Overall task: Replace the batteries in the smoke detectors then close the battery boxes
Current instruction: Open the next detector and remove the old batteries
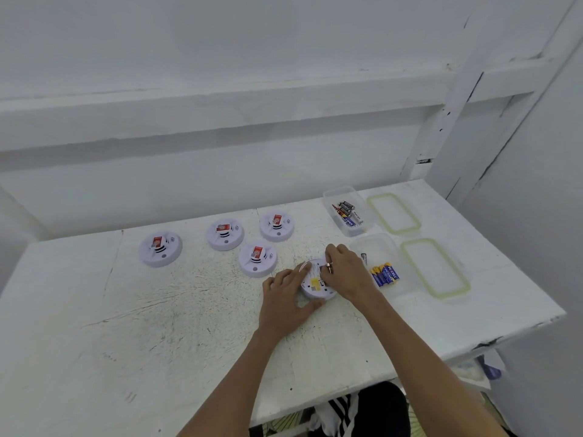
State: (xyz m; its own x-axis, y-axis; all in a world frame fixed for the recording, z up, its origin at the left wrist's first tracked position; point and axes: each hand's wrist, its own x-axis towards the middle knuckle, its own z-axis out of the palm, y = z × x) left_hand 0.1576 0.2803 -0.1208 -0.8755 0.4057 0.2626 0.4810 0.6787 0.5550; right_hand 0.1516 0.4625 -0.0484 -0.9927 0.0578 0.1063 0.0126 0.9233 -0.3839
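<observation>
We see a scuffed white table point(126, 326) with white-painted walls point(220, 42) behind it and a white post point(438, 121) beyond its far right corner.

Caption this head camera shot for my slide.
Left hand steadies an upturned smoke detector while right hand works at its battery bay; four detectors and two open battery boxes nearby.
</observation>
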